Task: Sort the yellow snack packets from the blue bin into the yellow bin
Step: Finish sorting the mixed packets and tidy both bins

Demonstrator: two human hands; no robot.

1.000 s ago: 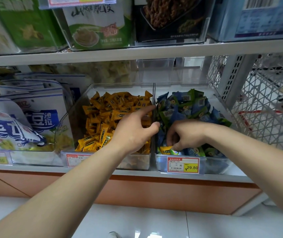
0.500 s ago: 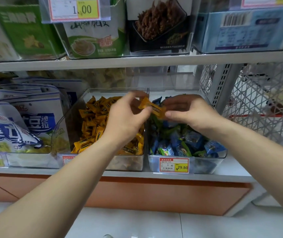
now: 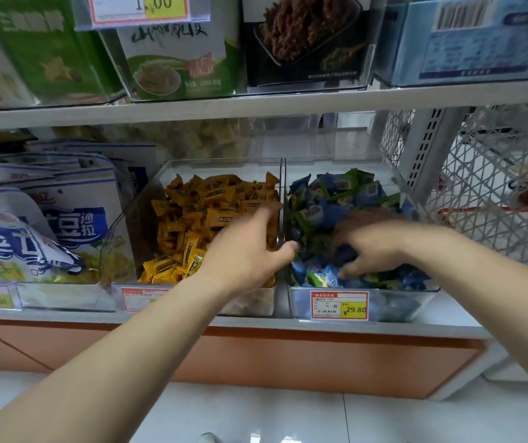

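Observation:
The yellow bin (image 3: 224, 162) is a clear tub heaped with yellow snack packets (image 3: 211, 212). To its right stands the blue bin (image 3: 397, 306), a clear tub full of blue and green packets (image 3: 329, 199). My left hand (image 3: 246, 251) hovers low over the right side of the yellow bin, blurred, fingers stretched out and holding nothing. My right hand (image 3: 374, 243) is down in the blue bin with its fingers curled into the pile. Blur hides whether it grips a packet. No yellow packet shows in the blue bin.
A thin clear divider (image 3: 283, 219) separates the two bins. White and blue snack bags (image 3: 48, 225) fill the tub on the left. An upper shelf (image 3: 256, 105) hangs close above. A white wire mesh panel (image 3: 493, 187) stands at the right. A price tag (image 3: 339, 305) fronts the blue bin.
Half a second ago both hands held a yellow packet above the divider. Now the left hand is empty and lower over the yellow bin, and the right hand has dropped back into the blue bin.

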